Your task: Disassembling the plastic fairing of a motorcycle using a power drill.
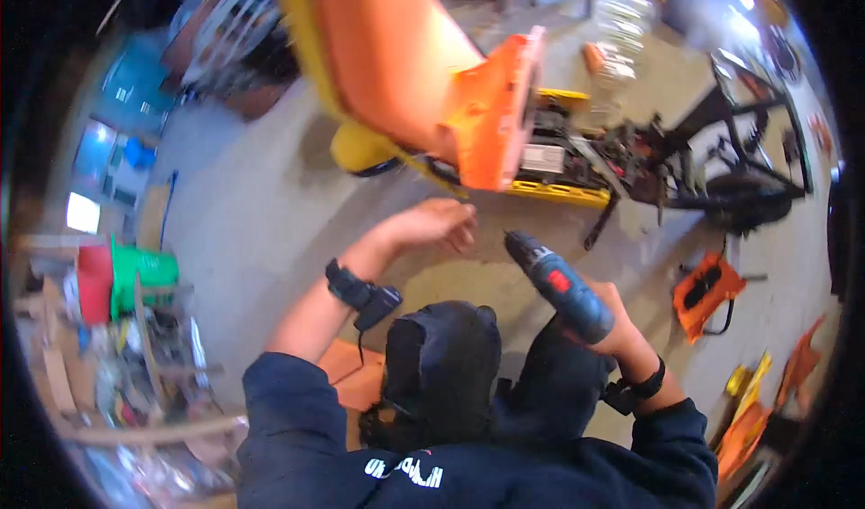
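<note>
My right hand (pixel 614 322) is wrapped round the handle of a dark blue-grey cordless drill (pixel 563 284) with a red patch. The drill's bit points up and left, with a gap between it and my left hand. My left hand (pixel 437 224) is held just below the large orange body panel (pixel 487 117), its fingers curled together. Whatever they hold, if anything, is too small to make out. The panel belongs to a partly stripped scooter-like vehicle, with a yellow side rail (pixel 559 192) and a battery-like block (pixel 542 159) exposed. Wristbands with small devices sit on both my wrists.
A black tubular frame (pixel 797 140) with a wheel (pixel 748 204) extends to the right. An orange part (pixel 707 295) lies on the floor, and more orange and yellow pieces (pixel 746 432) lie at lower right. Red and green containers (pixel 144 275) and clutter stand at left.
</note>
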Motion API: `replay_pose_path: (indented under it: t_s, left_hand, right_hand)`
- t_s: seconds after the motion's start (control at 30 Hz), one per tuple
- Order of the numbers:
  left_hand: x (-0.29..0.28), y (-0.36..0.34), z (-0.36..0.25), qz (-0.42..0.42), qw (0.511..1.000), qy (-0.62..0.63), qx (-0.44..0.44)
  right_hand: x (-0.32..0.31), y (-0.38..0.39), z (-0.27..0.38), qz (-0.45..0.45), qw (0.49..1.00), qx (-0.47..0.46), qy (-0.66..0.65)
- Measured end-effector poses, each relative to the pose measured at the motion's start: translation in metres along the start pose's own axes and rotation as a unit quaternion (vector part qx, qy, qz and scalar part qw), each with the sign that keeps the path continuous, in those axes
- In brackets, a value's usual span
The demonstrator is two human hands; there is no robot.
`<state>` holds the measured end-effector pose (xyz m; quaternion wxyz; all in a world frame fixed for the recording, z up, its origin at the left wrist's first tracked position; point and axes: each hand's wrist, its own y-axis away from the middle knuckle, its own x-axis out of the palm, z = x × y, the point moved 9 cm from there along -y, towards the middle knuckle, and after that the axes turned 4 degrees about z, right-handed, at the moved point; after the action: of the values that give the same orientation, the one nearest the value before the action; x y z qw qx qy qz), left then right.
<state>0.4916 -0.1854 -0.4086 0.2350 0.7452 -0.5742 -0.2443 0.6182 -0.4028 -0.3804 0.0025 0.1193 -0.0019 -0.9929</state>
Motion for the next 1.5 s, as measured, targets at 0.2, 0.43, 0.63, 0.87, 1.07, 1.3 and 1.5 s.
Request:
replay_pose_path:
  t_s: [0.2, 0.43, 0.63, 0.87, 1.07, 1.3, 1.5]
  left_hand:
    - [-0.117, 0.116, 0.049, -0.21, 0.976, -0.015, -0.051]
    - [-0.197, 0.14, 0.118, -0.316, 0.931, -0.181, 0.015]
    - [-0.198, 0.094, 0.321, -0.118, 0.977, -0.101, -0.147]
    - [-0.206, 0.216, 0.338, -0.175, 0.973, 0.071, -0.13]
    - [-0.134, 0.313, 0.363, -0.23, 0.948, 0.213, -0.052]
    - [0.018, 0.544, 0.424, -0.393, 0.857, 0.141, -0.301]
    - [0.039, 0.671, 0.334, -0.27, 0.811, 0.366, -0.369]
  right_hand:
    - [0.011, -0.011, -0.034, -0.012, 0.997, 0.076, 0.008]
    - [0.055, -0.091, -0.037, 0.067, 0.986, 0.079, 0.127]
    - [0.095, -0.135, -0.114, 0.048, 0.978, 0.167, 0.116]
    - [0.108, -0.083, -0.091, 0.124, 0.942, 0.299, 0.088]
    - [0.08, 0.003, -0.003, 0.085, 0.834, 0.524, 0.151]
    - [0.016, 0.071, 0.103, 0.232, 0.688, 0.612, 0.315]
    - [0.05, 0.062, 0.228, 0.224, 0.669, 0.675, 0.217]
